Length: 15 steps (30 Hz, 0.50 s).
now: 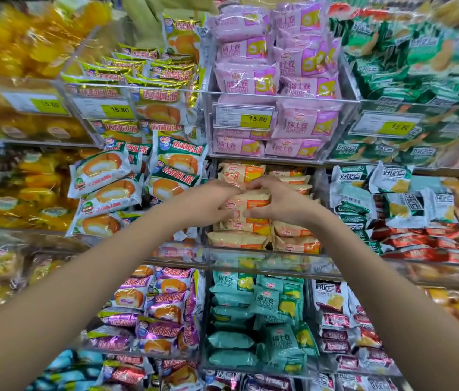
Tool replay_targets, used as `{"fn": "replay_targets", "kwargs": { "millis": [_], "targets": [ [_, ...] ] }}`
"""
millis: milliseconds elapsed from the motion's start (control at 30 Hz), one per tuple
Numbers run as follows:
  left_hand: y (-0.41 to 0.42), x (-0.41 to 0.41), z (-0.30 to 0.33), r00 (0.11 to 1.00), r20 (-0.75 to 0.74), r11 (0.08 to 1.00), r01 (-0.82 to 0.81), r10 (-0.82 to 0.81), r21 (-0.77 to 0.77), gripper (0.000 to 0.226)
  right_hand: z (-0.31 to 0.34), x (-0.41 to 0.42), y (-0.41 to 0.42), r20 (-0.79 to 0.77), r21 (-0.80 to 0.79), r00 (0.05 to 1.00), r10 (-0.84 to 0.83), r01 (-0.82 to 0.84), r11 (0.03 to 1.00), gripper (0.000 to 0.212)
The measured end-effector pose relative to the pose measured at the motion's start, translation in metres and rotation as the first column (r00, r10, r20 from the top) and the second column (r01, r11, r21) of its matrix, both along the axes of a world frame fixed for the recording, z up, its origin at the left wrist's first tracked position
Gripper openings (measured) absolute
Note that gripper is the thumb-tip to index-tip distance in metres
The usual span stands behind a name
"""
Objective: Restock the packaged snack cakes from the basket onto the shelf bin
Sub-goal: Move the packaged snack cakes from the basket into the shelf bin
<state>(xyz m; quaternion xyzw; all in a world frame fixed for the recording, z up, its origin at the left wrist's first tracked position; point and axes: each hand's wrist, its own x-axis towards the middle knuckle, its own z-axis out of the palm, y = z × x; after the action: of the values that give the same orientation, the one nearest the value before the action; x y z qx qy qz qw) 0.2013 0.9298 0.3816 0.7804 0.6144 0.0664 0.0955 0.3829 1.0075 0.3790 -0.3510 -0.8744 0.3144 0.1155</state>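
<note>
Both my hands reach into the clear shelf bin [262, 253] in the middle row, which holds several beige and orange snack cake packs. My left hand [211, 200] and my right hand [275, 201] grip the same beige snack cake pack [248, 203] from its two sides, fingers curled over its top edge and thumbs under it. The pack sits on top of the stacked beige packs [236, 239] in the bin. More of the same packs [241, 172] stand behind it. The basket is out of view.
Neighbouring clear bins hold pink roll packs [273, 80] above, teal packs [253, 320] below, green and white pie packs [138, 187] to the left, and white and green packs [392, 198] to the right. Yellow price tags [256, 119] hang on the bin fronts.
</note>
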Motion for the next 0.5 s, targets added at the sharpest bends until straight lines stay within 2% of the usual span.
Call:
{"fn": "replay_targets", "kwargs": {
  "millis": [133, 300, 333, 400, 467, 500],
  "targets": [
    [0.004, -0.002, -0.002, 0.992, -0.128, 1.0, -0.013, 0.016, 0.025, 0.052, -0.007, 0.006, -0.003, -0.053, -0.086, 0.999, -0.009, 0.004, 0.996, 0.06],
    [0.008, -0.004, 0.004, 0.968, -0.25, 0.994, -0.036, 0.01, -0.099, 0.052, -0.017, 0.014, -0.009, -0.263, -0.172, 0.954, -0.146, 0.102, 0.98, 0.036],
    [0.008, -0.003, 0.004, 0.969, -0.249, 0.994, -0.036, 0.009, -0.106, 0.052, -0.019, 0.014, -0.01, -0.281, -0.198, 0.944, -0.176, 0.122, 0.972, 0.036],
    [0.007, -0.001, 0.005, 0.981, -0.191, 0.994, -0.041, 0.021, -0.1, 0.05, -0.024, 0.01, -0.01, -0.313, -0.356, 0.914, -0.257, 0.138, 0.924, 0.041],
    [0.001, -0.001, 0.005, 0.997, -0.062, 0.997, -0.043, 0.039, -0.065, 0.051, -0.027, 0.005, -0.011, -0.299, -0.535, 0.894, -0.334, 0.133, 0.835, 0.05],
    [-0.003, -0.001, 0.005, 0.999, 0.006, 0.998, -0.044, 0.044, -0.035, 0.05, -0.029, 0.002, -0.011, -0.292, -0.574, 0.893, -0.342, 0.122, 0.81, 0.052]
  ]
}}
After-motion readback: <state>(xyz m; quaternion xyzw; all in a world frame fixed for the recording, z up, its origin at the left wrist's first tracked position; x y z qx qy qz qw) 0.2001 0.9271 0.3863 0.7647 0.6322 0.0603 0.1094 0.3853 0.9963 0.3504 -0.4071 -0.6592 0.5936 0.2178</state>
